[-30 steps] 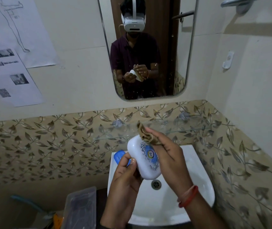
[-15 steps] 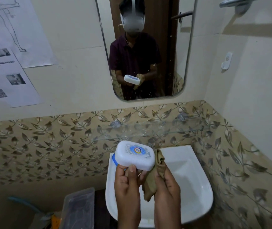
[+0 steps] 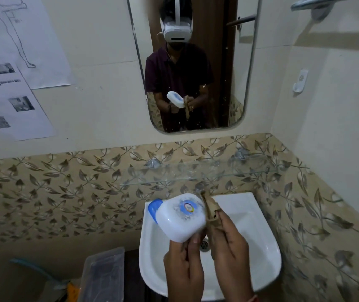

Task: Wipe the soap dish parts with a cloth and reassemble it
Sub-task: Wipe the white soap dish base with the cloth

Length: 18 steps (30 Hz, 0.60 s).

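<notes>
My left hand (image 3: 182, 269) is closed round the near end of the soap dish's white shell (image 3: 180, 219). The thumb lies on the near corner and the fingers are tucked under, so the shell stands up and away from me, tilted, with its printed top facing the camera. I judge I hold it by the end so that the rest of the surface is free for wiping.

Beyond this hand, off its far left side, a blue part (image 3: 154, 209) pokes out from behind the shell. I cannot tell whether it is seated in the shell or only held against it.

To the right of the left hand, the brown cloth (image 3: 210, 211) stands bunched against the right end of the shell, touching it, with a tail sticking up past the rim.

My right hand (image 3: 231, 247) grips that cloth, fingers curled round the bundle and pressing it sideways into the shell. The two hands sit close together, almost meeting below the dish.

Everything is held in the air above the white sink (image 3: 261, 253), whose drain (image 3: 204, 244) shows between my hands. That seems a sensible spot, since any drips fall into the basin. Low and to the left of the left hand stands a clear plastic box (image 3: 104, 273).

I judge this to be the wiping step, with reassembly not yet done.
</notes>
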### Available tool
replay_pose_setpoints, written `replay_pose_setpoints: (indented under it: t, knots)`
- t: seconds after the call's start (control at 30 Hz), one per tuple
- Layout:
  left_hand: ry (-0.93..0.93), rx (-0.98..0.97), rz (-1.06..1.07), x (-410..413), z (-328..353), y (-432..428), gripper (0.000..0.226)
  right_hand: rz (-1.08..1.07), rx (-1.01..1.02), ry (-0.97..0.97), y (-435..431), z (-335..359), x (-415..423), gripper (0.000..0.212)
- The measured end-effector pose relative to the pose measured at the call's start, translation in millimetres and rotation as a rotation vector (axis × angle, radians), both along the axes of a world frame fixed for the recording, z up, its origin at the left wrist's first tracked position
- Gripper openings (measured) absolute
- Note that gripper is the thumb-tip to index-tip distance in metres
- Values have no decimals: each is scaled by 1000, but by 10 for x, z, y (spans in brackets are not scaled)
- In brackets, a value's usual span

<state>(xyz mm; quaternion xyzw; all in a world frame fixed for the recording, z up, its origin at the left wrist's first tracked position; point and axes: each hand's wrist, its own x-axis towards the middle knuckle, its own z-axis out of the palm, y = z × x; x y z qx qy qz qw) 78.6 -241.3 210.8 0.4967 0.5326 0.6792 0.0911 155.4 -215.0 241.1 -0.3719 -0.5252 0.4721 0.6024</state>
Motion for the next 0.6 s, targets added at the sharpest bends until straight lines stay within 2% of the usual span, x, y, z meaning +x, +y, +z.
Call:
replay_pose_setpoints:
  t: [0.07, 0.13, 0.2, 0.23, 0.3, 0.33, 0.43, 0.5, 0.53, 0.6]
  knots:
    - [113, -71, -51, -6, -46, -4, 56, 30, 137, -69, -5, 134, 73, 37]
    - [169, -184, -70, -24, -71, -36, 49, 66, 358, -201, -111, 276, 58, 33]
    - [183, -113, -81, -59, -107, -71, 35, 92, 528, -322, -192, 331, 86, 34]
    - [179, -64, -87, -41, -64, -101, 32, 103, 550, -354, -158, 315, 120, 36]
    - [141, 5, -113, -22, 48, -111, 39, 121, 446, -285, -40, 242, 186, 41]
    - [50, 28, -110, 2, 105, -108, 45, 137, 334, -229, 13, 218, 210, 43]
    - [-439, -2, -187, 82, 235, -154, 46, 219, -2, -70, 75, 233, 267, 40]
    - [-669, -7, -257, 56, 291, -132, 36, 259, -136, 161, 92, 239, 292, 32]
    - [-780, -12, -334, 33, 328, -114, 39, 290, -209, 311, 99, 233, 307, 33]
    - [-974, -32, -490, -32, 349, -85, 84, 375, -352, 580, 98, 231, 298, 38]
